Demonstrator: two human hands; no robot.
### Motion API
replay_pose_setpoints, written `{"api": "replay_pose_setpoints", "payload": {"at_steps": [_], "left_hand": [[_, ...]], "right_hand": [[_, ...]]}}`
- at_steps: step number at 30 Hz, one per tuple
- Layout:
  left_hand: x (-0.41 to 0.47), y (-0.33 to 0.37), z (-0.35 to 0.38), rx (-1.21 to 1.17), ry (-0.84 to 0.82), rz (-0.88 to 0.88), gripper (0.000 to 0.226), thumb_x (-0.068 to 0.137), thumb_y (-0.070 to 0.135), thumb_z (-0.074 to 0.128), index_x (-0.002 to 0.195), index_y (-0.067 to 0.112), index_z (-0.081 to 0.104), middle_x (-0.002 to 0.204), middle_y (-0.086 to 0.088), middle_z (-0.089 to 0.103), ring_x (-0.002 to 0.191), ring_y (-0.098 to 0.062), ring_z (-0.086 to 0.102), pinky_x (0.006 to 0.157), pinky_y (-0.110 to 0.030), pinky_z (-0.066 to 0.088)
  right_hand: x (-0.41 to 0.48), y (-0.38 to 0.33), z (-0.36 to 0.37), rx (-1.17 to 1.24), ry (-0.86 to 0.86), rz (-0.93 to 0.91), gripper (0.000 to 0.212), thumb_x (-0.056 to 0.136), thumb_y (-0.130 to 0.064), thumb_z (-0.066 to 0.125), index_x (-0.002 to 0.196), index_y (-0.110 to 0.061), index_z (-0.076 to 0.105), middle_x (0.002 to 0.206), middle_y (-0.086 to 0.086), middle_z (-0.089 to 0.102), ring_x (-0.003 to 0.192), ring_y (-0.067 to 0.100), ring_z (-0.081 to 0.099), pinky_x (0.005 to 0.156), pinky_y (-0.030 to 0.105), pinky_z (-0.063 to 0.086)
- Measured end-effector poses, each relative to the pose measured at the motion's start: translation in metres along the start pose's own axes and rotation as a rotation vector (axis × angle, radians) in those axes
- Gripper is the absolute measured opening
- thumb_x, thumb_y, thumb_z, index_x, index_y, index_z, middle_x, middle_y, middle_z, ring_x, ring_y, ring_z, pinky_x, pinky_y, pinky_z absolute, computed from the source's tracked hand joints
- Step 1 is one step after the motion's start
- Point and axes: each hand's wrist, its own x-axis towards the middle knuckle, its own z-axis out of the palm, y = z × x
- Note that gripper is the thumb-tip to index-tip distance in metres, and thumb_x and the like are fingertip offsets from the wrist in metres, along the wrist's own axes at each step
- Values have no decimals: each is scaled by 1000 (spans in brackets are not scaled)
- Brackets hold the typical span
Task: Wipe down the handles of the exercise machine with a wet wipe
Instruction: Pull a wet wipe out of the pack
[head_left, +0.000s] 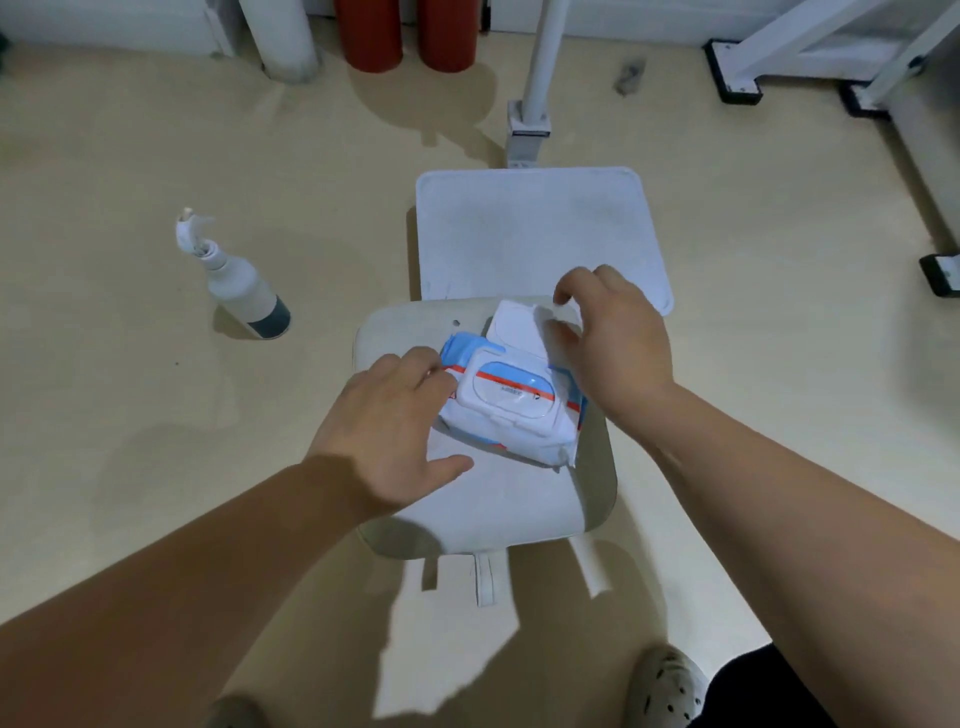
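The fingers (421, 366) of the left hand (395, 431) are held straight and slightly apart, laid flat on the left end of the wet wipe pack (511, 421), with the thumb spread out over the seat pad (498, 499). The forearm is stretched in from the lower left of the frame. The fingers (566, 291) of the right hand (618, 343) are curled, and a white sheet (563, 314) is pinched between thumb and forefinger above the raised lid (514, 325); blur hides the exact grip.

The pack is seen at the frame's centre, lying on the seat pad, white and blue with a red stripe, its oval opening uncovered.

A second white pad (535, 228) lies just above the seat pad, and a white post (540, 62) stands beyond it. A spray bottle (244, 286) is stood on the floor (156, 441) well apart to the left. White frame bars (831, 47) are seen at the upper right.
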Motion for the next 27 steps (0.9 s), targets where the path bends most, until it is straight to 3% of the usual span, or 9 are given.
{"api": "replay_pose_setpoints", "payload": {"at_steps": [4, 11, 17, 22, 25, 27], "left_hand": [[6, -2, 0, -39, 30, 30, 80, 70, 61, 72, 137, 21, 55, 150, -3, 50, 114, -29, 57, 97, -42, 49], [17, -2, -5, -130, -52, 38, 82, 72, 71, 46, 137, 23, 61, 145, -1, 56, 125, -27, 56, 103, -44, 48], [13, -3, -5, -167, -124, 4, 85, 74, 66, 53, 150, 30, 43, 160, 7, 37, 138, -22, 43, 113, -41, 38], [9, -7, -2, -151, -148, 20, 88, 84, 58, 68, 158, 35, 25, 166, 14, 20, 144, -18, 33, 119, -38, 31], [8, -3, -5, -142, -141, 15, 85, 84, 60, 66, 156, 34, 30, 165, 12, 26, 143, -19, 36, 118, -38, 33], [9, 1, -7, -144, -59, 18, 72, 83, 63, 58, 145, 29, 49, 155, 5, 44, 133, -23, 48, 109, -39, 43]], "right_hand": [[-10, 5, -1, -33, -139, -195, 11, 94, -21, 62, 96, -15, 72, 85, 7, 67, 81, 34, 63, 65, 41, 51], [-15, -3, -10, 113, -402, -474, 31, 83, -31, 68, 112, -25, 78, 98, 4, 65, 87, 27, 63, 71, 33, 50], [-9, -11, -1, 126, -443, -468, 32, 81, -29, 72, 113, -28, 77, 102, 4, 58, 90, 27, 58, 71, 31, 45], [-12, -19, 3, 66, -364, -437, 27, 84, -32, 73, 110, -31, 76, 102, -1, 61, 92, 28, 59, 66, 40, 52], [-13, -17, -2, 59, -355, -429, 23, 85, -30, 74, 107, -26, 78, 101, 0, 65, 90, 27, 61, 67, 40, 53], [-13, -4, -10, 125, -351, -388, 18, 83, -20, 79, 101, -19, 80, 101, 3, 67, 87, 22, 62, 71, 35, 53]]}}
